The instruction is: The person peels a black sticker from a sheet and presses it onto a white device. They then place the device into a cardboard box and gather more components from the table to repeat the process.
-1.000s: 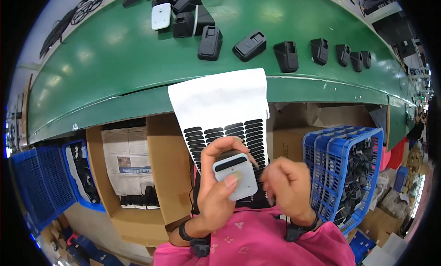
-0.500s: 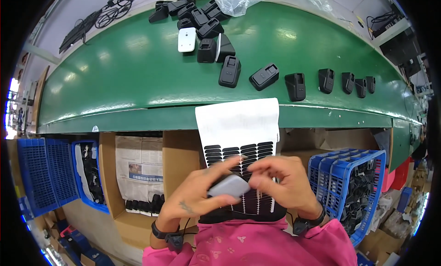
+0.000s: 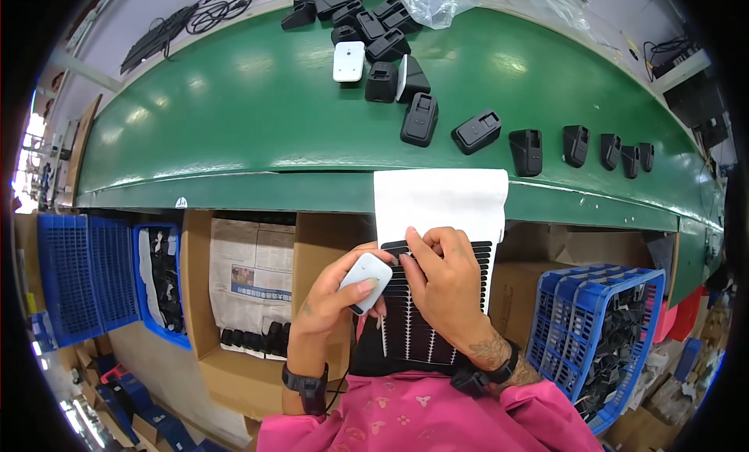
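My left hand [image 3: 331,304] holds a small white rounded device [image 3: 365,282] just below the belt's near edge. My right hand [image 3: 443,284] rests on a white sheet [image 3: 441,206] carrying rows of thin black strips [image 3: 417,327]; its fingertips pinch at the top row of strips, close to the white device. The sheet hangs from the edge of the green conveyor belt [image 3: 257,132] down to my lap. Whether a strip is between my fingers is too small to tell.
On the belt lie several black devices [image 3: 419,118] in a row toward the right, plus one white device [image 3: 348,61] and a clear plastic bag [image 3: 484,7]. Under the belt stand cardboard boxes [image 3: 250,296] and blue crates [image 3: 597,327] with black parts.
The white device turned from face-up in front of me to tilted in my left hand. My right hand moved from beside the device onto the strip sheet. The view shifted further up the belt.
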{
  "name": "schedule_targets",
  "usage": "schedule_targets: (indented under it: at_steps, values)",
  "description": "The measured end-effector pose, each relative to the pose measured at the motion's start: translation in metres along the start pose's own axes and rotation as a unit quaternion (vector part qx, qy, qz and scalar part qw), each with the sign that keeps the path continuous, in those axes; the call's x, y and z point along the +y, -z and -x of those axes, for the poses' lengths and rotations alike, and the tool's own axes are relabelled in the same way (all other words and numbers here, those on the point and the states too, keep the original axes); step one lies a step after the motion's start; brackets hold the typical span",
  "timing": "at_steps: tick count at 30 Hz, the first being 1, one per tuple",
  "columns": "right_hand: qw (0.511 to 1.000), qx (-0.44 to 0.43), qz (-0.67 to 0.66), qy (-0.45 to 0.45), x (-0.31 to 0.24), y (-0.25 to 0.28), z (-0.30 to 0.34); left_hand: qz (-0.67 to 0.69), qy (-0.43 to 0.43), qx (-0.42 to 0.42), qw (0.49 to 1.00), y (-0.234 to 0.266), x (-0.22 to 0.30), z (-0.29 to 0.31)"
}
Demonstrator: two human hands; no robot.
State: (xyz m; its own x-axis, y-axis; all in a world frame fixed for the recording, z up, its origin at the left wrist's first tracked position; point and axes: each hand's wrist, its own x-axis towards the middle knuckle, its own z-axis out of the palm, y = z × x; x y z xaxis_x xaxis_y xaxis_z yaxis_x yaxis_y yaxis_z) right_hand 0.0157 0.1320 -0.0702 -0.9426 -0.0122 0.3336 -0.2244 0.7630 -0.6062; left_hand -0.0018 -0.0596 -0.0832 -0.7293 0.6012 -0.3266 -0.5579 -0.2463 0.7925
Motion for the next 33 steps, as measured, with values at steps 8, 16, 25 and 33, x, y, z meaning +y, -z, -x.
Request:
schedule_targets:
  at_steps: [8, 16, 25, 33]
  values:
    - [0.997, 0.068, -0.025, -0.022, 0.001, -0.010, 0.007, 0.024, -0.036, 0.018, 0.999, -0.006, -0.016, 0.001]
    - [0.968, 0.000, -0.215, -0.128, -0.005, 0.017, 0.010, 0.021, -0.137, 0.133, 0.981, -0.024, -0.027, 0.010]
    - [0.778, -0.153, -0.531, -0.298, -0.044, 0.088, 0.017, -0.152, -0.164, 0.141, 0.964, -0.090, 0.004, 0.034]
    - [0.768, -0.074, -0.559, -0.304, -0.034, 0.098, 0.032, -0.192, -0.190, 0.055, 0.961, -0.109, 0.006, 0.022]
